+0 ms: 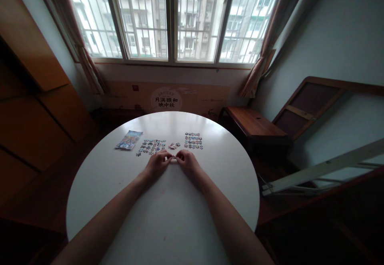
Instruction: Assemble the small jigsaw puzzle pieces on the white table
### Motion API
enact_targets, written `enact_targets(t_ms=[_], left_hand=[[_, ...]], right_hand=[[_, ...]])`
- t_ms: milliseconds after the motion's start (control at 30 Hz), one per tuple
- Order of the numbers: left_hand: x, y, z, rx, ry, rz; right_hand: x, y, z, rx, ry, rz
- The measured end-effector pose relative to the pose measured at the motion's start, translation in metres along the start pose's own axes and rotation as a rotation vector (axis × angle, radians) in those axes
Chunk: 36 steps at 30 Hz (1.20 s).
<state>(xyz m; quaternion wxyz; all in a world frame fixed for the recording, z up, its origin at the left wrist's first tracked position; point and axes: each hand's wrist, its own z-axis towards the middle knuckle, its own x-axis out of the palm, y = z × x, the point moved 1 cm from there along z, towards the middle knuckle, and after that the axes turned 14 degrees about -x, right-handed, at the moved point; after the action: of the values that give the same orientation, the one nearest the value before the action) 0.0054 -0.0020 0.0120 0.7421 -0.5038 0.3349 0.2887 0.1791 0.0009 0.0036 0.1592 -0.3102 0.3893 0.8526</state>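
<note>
"So, left to right, what's readable?"

"Left of centre, a colourful packet lies on the white tabletop, its print illegible; beside it, spread puzzle pieces. Just above centre, a panel reads 月满颐和 映中秋."

"And the hands?"

"Mid-frame: left hand and right hand meet, fingers pinched narrow around a small puzzle bit. Right of that, more pieces lie in rows."
</note>
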Motion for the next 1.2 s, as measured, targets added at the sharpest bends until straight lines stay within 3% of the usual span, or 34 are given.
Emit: enact_targets(t_ms=[1200], left_hand=[[-0.0029,-0.0033,-0.0012,-0.003,0.013,-0.005]], right_hand=[[-0.0017,0.0027,-0.0004,0.005,-0.001,-0.002]])
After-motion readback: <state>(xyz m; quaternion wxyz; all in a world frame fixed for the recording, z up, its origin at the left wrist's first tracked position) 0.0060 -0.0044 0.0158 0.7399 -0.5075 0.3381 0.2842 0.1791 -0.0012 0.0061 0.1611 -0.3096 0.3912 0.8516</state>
